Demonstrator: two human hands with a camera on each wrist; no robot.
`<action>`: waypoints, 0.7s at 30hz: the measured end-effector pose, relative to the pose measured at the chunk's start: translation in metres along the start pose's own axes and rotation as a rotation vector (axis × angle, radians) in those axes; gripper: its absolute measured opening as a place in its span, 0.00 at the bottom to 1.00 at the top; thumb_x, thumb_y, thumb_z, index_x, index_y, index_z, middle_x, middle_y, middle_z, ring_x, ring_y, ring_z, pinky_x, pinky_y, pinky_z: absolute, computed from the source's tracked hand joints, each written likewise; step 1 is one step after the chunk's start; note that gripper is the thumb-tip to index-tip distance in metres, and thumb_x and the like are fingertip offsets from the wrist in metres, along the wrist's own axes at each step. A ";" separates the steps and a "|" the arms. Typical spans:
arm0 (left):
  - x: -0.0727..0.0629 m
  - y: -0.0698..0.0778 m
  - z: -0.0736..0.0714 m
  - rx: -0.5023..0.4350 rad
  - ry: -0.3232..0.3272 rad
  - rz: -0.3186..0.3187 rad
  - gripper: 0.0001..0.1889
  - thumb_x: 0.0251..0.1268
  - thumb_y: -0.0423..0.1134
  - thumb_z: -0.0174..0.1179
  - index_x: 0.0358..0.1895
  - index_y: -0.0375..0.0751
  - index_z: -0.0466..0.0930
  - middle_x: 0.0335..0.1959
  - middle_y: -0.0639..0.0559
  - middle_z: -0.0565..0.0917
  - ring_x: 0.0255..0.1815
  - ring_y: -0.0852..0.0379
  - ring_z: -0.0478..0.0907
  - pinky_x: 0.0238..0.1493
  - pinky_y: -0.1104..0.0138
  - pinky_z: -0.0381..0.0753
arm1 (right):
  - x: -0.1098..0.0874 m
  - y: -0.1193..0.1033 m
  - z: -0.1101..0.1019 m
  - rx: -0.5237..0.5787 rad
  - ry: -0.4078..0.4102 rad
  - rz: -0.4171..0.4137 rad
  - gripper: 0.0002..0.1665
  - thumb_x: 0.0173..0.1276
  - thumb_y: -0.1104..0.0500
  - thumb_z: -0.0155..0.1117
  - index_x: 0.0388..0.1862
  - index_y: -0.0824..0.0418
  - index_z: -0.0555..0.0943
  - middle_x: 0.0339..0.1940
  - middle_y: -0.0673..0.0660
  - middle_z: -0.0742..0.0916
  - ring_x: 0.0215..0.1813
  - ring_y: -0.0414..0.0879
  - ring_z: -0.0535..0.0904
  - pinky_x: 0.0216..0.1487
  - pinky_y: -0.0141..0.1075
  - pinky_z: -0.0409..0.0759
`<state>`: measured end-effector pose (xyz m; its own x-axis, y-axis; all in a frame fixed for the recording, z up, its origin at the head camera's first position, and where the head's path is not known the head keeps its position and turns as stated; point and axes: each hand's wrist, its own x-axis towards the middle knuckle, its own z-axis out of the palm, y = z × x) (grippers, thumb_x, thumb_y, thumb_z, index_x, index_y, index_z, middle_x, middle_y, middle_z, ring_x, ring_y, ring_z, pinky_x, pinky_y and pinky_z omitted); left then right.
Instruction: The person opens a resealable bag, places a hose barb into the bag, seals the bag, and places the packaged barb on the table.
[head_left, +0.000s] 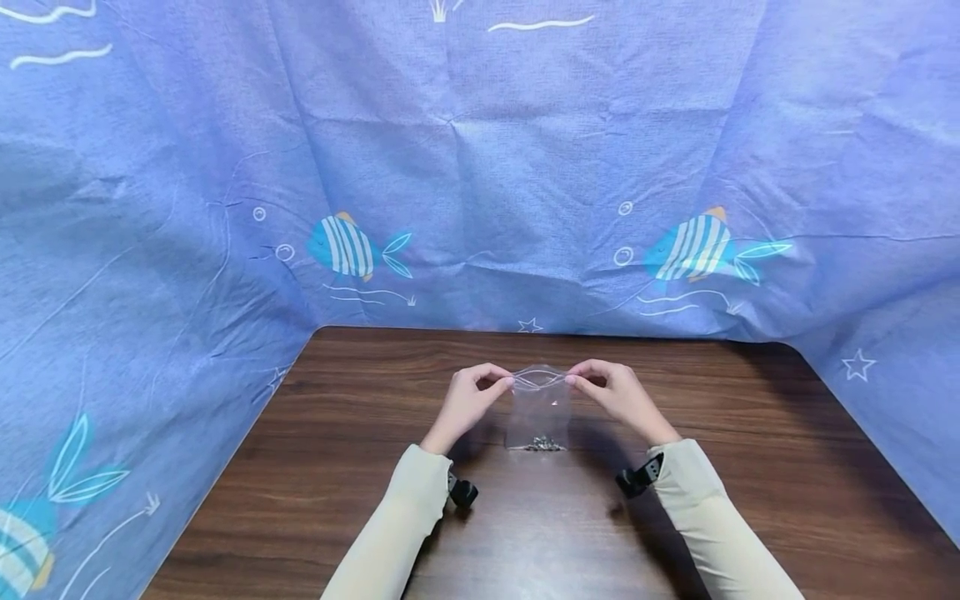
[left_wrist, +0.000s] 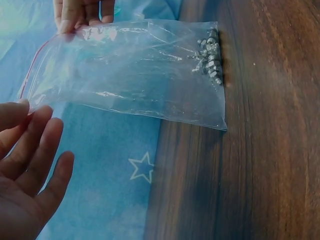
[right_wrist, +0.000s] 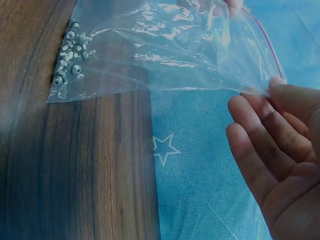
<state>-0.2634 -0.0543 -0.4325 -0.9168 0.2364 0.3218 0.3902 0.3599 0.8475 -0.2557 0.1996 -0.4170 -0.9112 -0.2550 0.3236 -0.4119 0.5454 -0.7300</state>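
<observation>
A clear zip-lock bag (head_left: 538, 412) hangs upright between both hands, its mouth slightly parted. My left hand (head_left: 474, 398) pinches one top corner between thumb and forefinger, and my right hand (head_left: 617, 398) pinches the opposite corner the same way. Several small metal screws (head_left: 544, 443) lie gathered along the bottom of the bag. In the left wrist view these screws (left_wrist: 209, 57) look silvery, and a red line runs along the bag's mouth. The right wrist view shows the bag (right_wrist: 150, 55) from the other side, with the other fingers of the right hand (right_wrist: 280, 145) spread below the corner.
A dark wood-grain table (head_left: 360, 500) lies under the hands. Blue cloth (head_left: 525, 183) printed with fish and stars hangs behind the table and along its sides. Each wrist bears a small black camera (head_left: 463, 492) on a strap.
</observation>
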 end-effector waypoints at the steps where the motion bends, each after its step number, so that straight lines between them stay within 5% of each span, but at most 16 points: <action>1: 0.000 0.000 0.000 0.003 0.004 0.003 0.06 0.63 0.39 0.64 0.37 0.41 0.86 0.30 0.47 0.87 0.28 0.60 0.78 0.30 0.74 0.73 | 0.000 -0.001 0.001 -0.006 0.006 -0.006 0.08 0.66 0.57 0.65 0.37 0.62 0.85 0.30 0.57 0.88 0.29 0.35 0.78 0.31 0.31 0.76; 21: 0.004 0.000 0.000 0.073 0.049 0.043 0.06 0.61 0.39 0.64 0.33 0.41 0.87 0.23 0.50 0.85 0.22 0.64 0.73 0.26 0.74 0.71 | -0.002 0.002 0.018 -0.007 0.125 -0.054 0.03 0.66 0.61 0.64 0.33 0.60 0.82 0.25 0.51 0.85 0.26 0.33 0.74 0.29 0.29 0.73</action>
<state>-0.2673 -0.0535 -0.4306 -0.9016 0.2093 0.3787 0.4325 0.4153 0.8003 -0.2541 0.1866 -0.4303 -0.8814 -0.1832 0.4354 -0.4604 0.5393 -0.7051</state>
